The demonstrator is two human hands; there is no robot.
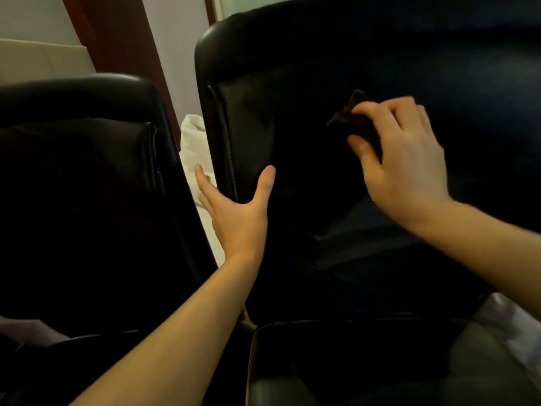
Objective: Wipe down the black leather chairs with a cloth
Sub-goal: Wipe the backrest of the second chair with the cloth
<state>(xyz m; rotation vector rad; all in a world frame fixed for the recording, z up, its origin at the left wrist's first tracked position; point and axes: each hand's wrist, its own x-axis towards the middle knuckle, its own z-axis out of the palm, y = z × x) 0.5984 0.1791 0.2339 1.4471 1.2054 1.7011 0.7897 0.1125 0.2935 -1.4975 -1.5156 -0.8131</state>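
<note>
Two black leather chairs stand side by side. The right chair's backrest (336, 63) fills the upper middle and right, and its seat cushion (366, 367) lies at the bottom. My right hand (407, 165) pinches a small dark cloth (352, 117) against that backrest. My left hand (234, 209) rests on the backrest's left edge, thumb on the front face and fingers reaching behind the side. The left chair's backrest (82, 177) is dark and untouched.
A narrow gap separates the two chairs, and white fabric (194, 142) shows through it. Behind are a white wall, a reddish-brown wooden strip (117, 39) and a beige surface (41, 60) at the upper left. More white fabric (515, 326) lies at the lower right.
</note>
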